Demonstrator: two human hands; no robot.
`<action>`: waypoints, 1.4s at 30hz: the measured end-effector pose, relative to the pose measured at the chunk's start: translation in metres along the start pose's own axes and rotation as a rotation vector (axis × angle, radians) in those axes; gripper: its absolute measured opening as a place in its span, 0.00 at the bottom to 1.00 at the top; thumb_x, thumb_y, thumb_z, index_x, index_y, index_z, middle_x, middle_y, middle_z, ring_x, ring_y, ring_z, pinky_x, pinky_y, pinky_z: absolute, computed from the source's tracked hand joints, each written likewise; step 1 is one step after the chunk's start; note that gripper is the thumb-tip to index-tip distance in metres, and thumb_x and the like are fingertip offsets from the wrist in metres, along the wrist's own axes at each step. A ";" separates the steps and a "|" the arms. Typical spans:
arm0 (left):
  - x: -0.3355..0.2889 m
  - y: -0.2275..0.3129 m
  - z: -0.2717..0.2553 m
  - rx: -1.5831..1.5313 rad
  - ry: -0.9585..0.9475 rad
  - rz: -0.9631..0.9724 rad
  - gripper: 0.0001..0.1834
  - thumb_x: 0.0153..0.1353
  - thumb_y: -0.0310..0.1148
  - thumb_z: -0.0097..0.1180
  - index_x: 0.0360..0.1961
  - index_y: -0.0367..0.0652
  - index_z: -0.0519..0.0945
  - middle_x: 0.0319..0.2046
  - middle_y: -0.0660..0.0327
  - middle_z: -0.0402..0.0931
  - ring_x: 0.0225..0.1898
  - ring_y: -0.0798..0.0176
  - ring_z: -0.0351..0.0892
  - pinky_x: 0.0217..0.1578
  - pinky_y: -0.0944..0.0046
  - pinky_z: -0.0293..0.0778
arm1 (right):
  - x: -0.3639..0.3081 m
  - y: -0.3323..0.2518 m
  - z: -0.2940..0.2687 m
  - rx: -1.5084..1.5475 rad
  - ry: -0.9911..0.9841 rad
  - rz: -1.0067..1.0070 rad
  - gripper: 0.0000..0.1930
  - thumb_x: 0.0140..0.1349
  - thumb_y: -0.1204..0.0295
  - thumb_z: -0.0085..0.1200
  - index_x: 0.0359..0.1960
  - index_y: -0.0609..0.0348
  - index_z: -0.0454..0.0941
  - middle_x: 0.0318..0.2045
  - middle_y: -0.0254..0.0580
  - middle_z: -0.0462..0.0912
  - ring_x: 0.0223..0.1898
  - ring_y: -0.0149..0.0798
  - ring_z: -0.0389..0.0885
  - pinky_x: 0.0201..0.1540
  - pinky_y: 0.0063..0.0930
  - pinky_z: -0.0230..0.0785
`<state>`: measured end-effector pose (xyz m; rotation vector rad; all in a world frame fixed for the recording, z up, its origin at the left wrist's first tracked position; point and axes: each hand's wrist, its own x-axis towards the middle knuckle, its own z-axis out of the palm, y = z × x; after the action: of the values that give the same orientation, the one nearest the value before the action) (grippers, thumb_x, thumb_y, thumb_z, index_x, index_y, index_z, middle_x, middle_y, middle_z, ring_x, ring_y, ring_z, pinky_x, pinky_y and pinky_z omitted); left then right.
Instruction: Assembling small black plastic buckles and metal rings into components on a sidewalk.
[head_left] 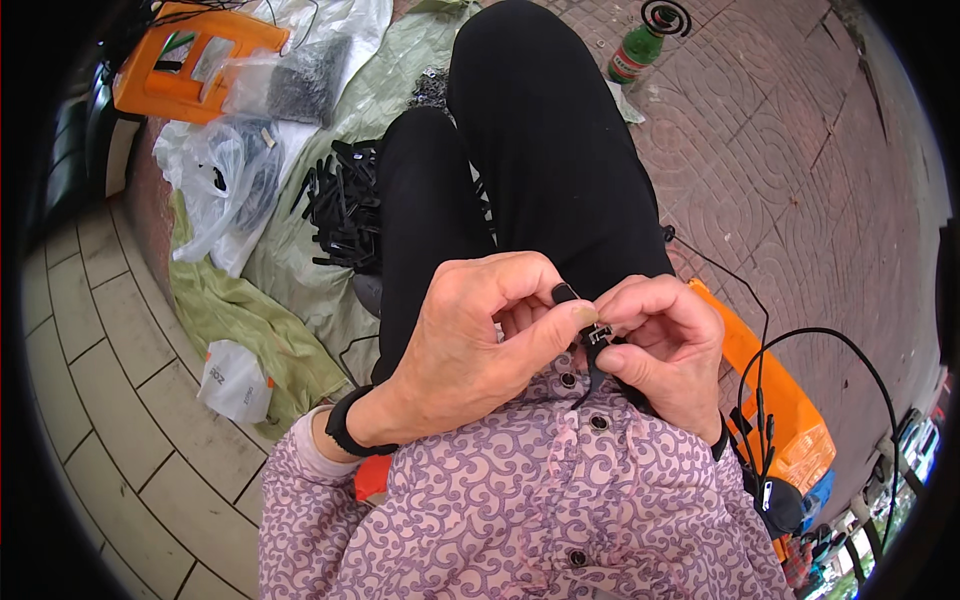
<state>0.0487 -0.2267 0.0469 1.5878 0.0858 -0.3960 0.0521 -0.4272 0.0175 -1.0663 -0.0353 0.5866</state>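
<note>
Before my lap, both hands meet at a short black strap with a small metal clasp (598,336). My left hand (480,325) is closed, its thumb and fingers pinching at the clasp from the left; a black end shows above the thumb. On the other side my right hand (668,335) is closed too, with fingertips at the top of the clasp and the thumb by its lower part. Fingers cover part of the strap. Left of my knees lies a pile of black strap pieces (345,205). Beyond my legs is a heap of small dark parts (430,88).
At the far left are an orange plastic stool (180,55), a bubble-wrap bag (300,80) and a clear plastic bag (235,165) on sheeting. A green bottle (636,52) holding a black coil stands far right. Black cables (800,335) loop beside orange plastic (790,420) at my right.
</note>
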 end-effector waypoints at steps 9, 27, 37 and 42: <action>0.005 0.007 0.002 -0.152 -0.010 -0.305 0.13 0.66 0.31 0.56 0.24 0.38 0.76 0.15 0.69 0.71 0.14 0.80 0.65 0.17 0.78 0.61 | 0.003 0.000 0.006 0.221 0.006 0.056 0.11 0.56 0.88 0.60 0.40 0.70 0.76 0.41 0.48 0.78 0.36 0.29 0.80 0.35 0.20 0.76; 0.004 0.013 0.009 -0.245 0.027 -0.262 0.14 0.64 0.32 0.58 0.22 0.36 0.76 0.14 0.68 0.72 0.16 0.82 0.68 0.15 0.78 0.59 | -0.001 0.002 0.001 0.098 -0.069 -0.172 0.12 0.50 0.92 0.60 0.36 0.68 0.79 0.38 0.50 0.79 0.34 0.28 0.76 0.34 0.18 0.70; 0.001 0.015 0.013 -0.264 0.044 -0.224 0.14 0.64 0.31 0.59 0.22 0.36 0.76 0.14 0.69 0.71 0.16 0.82 0.67 0.15 0.78 0.59 | -0.005 0.004 0.003 -0.002 -0.015 -0.272 0.11 0.49 0.91 0.61 0.35 0.68 0.80 0.35 0.49 0.80 0.30 0.28 0.77 0.30 0.19 0.69; -0.001 0.015 0.017 -0.169 0.114 -0.159 0.15 0.62 0.30 0.61 0.20 0.36 0.74 0.13 0.71 0.68 0.17 0.83 0.63 0.15 0.76 0.55 | -0.005 0.004 0.005 0.037 0.018 -0.252 0.10 0.52 0.92 0.59 0.34 0.69 0.78 0.35 0.48 0.79 0.25 0.24 0.77 0.25 0.13 0.70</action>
<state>0.0487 -0.2438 0.0613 1.4401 0.3260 -0.4104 0.0444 -0.4238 0.0182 -1.0125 -0.1406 0.3489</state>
